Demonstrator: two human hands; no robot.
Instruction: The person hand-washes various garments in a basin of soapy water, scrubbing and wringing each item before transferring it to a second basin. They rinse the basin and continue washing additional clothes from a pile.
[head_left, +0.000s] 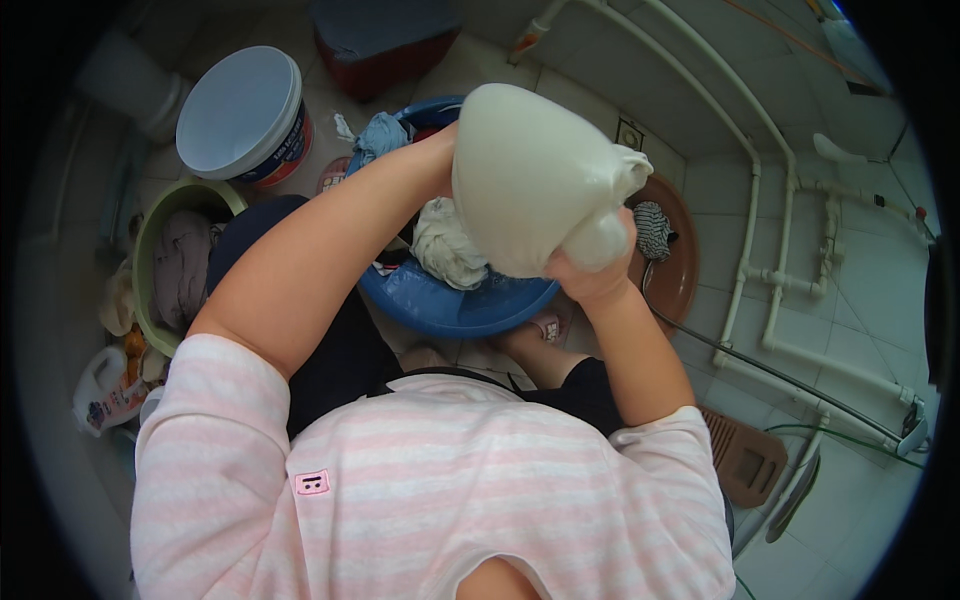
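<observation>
A large, pale, smooth, bulging object (529, 172), whose material and kind I cannot tell, is raised over a blue plastic basin (465, 315). My right hand (596, 274) is closed around a rounded lobe at its lower right. A small gathered or folded end sticks out above that hand. My left hand (448, 146) reaches the object's left edge; its fingers are hidden behind it. Inside the basin lie a bunched whitish cloth (448, 244) and some dark items. A light blue cloth (382, 136) hangs at the basin's upper left rim.
A white bucket (236, 112) and a green tub of clothes (146, 277) stand left. At right are a brown basin (686, 247) with a striped cloth (654, 229), a metal hose (780, 381), wall pipes (750, 202) and a brown washboard (746, 461). A detergent bottle (109, 390) lies lower left.
</observation>
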